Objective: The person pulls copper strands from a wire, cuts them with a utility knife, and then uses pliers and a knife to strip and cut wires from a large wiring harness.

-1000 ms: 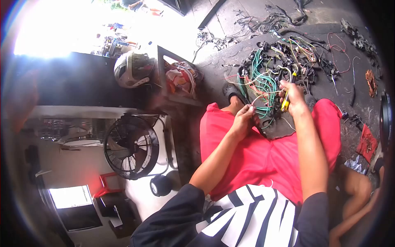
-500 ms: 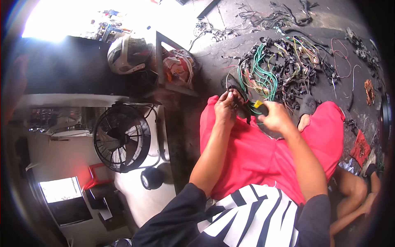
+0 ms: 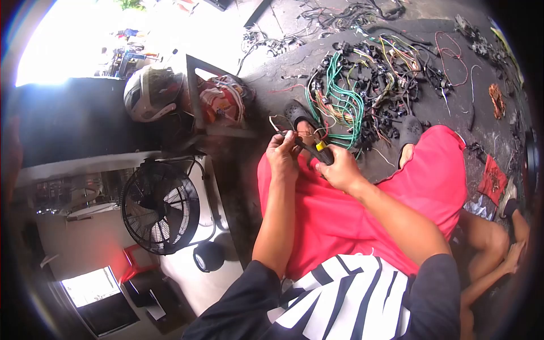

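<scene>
My left hand [image 3: 282, 154] pinches a thin wire [image 3: 279, 122] that loops up above my left knee. My right hand [image 3: 340, 168] grips a black tool with a yellow handle [image 3: 318, 151], its tip meeting the wire at my left fingers. Both hands are close together over my red shorts [image 3: 362, 192]. Just beyond them on the dark floor lies a big tangle of wire harnesses [image 3: 362, 85], green, yellow, red and black.
A black floor fan [image 3: 161, 207] stands at the left. A white helmet [image 3: 148, 93] and a bag of cloth [image 3: 221, 102] lie further back. A red rag [image 3: 492, 180] and another person's legs [image 3: 493, 255] are at the right. More wires [image 3: 340, 14] trail across the far floor.
Both hands moved left, from over the wire pile to above my left knee. The right hand with the tool has closed in on the left hand, which now holds a loop of wire.
</scene>
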A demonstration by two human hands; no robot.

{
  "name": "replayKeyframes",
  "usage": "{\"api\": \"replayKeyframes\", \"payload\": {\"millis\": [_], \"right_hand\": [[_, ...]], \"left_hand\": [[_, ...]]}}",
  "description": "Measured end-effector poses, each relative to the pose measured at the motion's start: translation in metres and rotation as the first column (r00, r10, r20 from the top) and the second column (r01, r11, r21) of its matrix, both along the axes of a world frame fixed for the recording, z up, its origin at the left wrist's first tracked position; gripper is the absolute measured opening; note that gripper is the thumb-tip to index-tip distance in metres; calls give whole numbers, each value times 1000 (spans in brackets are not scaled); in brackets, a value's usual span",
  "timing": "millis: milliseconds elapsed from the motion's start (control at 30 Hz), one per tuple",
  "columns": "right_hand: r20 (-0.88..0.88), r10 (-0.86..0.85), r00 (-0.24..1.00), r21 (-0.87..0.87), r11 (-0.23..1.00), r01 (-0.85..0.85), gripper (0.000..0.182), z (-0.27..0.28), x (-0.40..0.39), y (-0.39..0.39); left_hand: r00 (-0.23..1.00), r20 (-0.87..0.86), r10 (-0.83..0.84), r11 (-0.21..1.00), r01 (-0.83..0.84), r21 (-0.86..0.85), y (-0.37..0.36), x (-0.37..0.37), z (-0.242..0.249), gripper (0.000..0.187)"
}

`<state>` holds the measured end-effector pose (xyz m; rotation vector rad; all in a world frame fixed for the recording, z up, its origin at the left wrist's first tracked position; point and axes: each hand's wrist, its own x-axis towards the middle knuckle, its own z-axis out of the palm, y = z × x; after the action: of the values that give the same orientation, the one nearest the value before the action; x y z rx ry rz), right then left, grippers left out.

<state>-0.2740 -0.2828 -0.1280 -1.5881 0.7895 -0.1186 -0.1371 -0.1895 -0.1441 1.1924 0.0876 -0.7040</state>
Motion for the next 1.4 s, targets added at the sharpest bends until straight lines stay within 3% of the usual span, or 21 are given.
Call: {"api": "replayKeyframes", "payload": {"millis": [100,433,567,733,833,900,1033,1100,1133,1167,1233,1300,1400], "right_hand": [[-43,1,999,19,1000,0,24,4,0,-5],[-54,-58,997,-109,993,52,32,26,-4,-16],[-27,37,999,-403,914,-45,30,31,-11,-17],[-81,74,994,-524,845,-105,23,28,-13,-19],[-89,106,990,-636,759,-139,22,24,-15,-21],[-102,137,985,-698,696,-169,24,21,-14,-20],[-136,68,988,-502,855,-128,23,31,-14,-20],[-129,66,989,-353,929,-108,27,39,-17,-27],[-85,28,996,-280,959,-51,37,35,-17,-29],[43,-9,999,-319,947,22,33,15,-17,-27],[240,15,971,12,1000,-18,28,-1,-15,-37],[288,-99,953,390,921,-22,25,7,-18,-42],[199,-108,974,637,770,-45,30,29,-25,-48]], "left_hand": [[959,277,67,987,-105,121,-12,-5,1,15],[732,681,10,948,-223,225,-31,-14,-3,20],[711,699,-76,911,-236,339,-40,-22,3,18],[770,629,-108,933,-140,332,-44,-29,15,18],[692,701,-171,887,-200,415,-43,-27,9,24],[740,646,-186,863,-191,467,-38,-23,3,23],[881,471,-45,914,-155,376,-34,-20,2,22],[952,297,-68,956,-23,291,-25,-13,-1,14],[979,191,-73,973,28,228,-23,-13,3,13],[993,86,-79,984,64,164,-18,-13,7,13],[976,13,-215,966,215,-144,-10,-13,16,25],[965,9,-262,924,254,-286,-6,-15,17,27],[952,-10,-306,913,291,-285,-3,-20,13,29]]}}
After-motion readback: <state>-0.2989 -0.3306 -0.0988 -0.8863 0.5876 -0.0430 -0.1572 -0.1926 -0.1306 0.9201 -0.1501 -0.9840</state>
